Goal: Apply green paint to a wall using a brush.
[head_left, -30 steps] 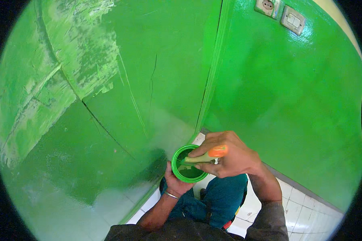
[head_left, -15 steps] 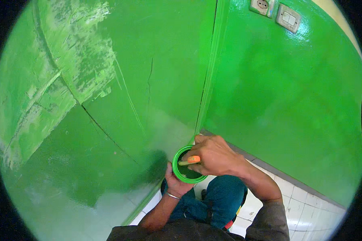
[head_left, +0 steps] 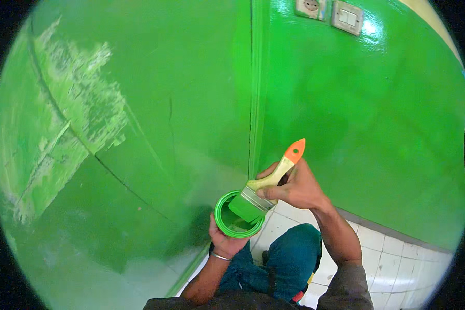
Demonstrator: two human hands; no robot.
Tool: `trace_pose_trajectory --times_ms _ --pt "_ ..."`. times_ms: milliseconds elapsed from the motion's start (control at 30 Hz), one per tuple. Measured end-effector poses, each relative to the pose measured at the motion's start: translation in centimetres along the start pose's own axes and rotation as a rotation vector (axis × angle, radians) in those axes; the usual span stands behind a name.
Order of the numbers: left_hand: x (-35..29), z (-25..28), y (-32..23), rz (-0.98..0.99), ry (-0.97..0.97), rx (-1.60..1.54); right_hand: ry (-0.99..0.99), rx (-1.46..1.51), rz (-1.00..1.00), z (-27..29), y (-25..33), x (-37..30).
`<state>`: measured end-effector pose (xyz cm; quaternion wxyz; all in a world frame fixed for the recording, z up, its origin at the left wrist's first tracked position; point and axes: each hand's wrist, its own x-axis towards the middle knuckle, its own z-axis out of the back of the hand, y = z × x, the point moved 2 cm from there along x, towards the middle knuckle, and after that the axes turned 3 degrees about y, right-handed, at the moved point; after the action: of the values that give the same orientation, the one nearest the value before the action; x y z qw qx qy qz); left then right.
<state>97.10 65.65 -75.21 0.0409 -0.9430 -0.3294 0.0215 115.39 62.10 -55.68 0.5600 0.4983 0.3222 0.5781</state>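
My left hand (head_left: 227, 242) is wrapped round the lower left side of a round paint can (head_left: 220, 227) with a green rim, its mouth facing up toward me. Some green paint shows inside. In my right hand (head_left: 294, 188) is a flat paintbrush (head_left: 276, 173) with a pale wooden handle, an orange tip and a metal band. Its bristles, coated in green, rest over the can's mouth at the right inner rim. My right fingers close on the handle and the band. The fingertips of my left hand are hidden behind the can.
A green wall (head_left: 346, 129) meets another green surface (head_left: 186, 62) at a corner just ahead. A rough scraped patch (head_left: 88, 103) and a long crack mark the left one. A socket (head_left: 311, 7) and a light switch (head_left: 347, 18) sit high on the right. White floor tiles (head_left: 392, 263) lie below.
My right hand has drawn the paintbrush up out of the can and tilted it, so its handle now points up and right. The view has turned slightly; the can stays in my left hand.
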Motion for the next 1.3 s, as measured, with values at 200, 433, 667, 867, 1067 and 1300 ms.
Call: trace_pose_trajectory --times_ms 200,433,667,867,1067,1300 --pt "1.6 0.1 0.7 -0.018 -0.025 0.043 -0.084 0.000 -0.097 3.4 -1.4 -0.1" --pt "4.3 0.1 3.1 -0.031 -0.076 0.055 -0.132 0.059 0.021 8.7 -2.0 -1.0" --pt "9.1 1.0 3.4 -0.093 -0.054 0.120 0.521 -0.255 0.668 11.7 -3.4 4.3" --pt "13.3 -0.7 2.7 -0.126 0.183 0.160 0.506 -0.176 0.760 16.9 -3.1 9.5" --pt "14.0 -5.3 1.7 -0.175 -0.201 -0.336 -0.028 0.617 0.142 14.5 -5.7 11.2" --pt "11.6 -10.6 1.4 -0.245 -0.088 -0.187 0.021 1.422 -0.058 12.6 -0.8 14.2"
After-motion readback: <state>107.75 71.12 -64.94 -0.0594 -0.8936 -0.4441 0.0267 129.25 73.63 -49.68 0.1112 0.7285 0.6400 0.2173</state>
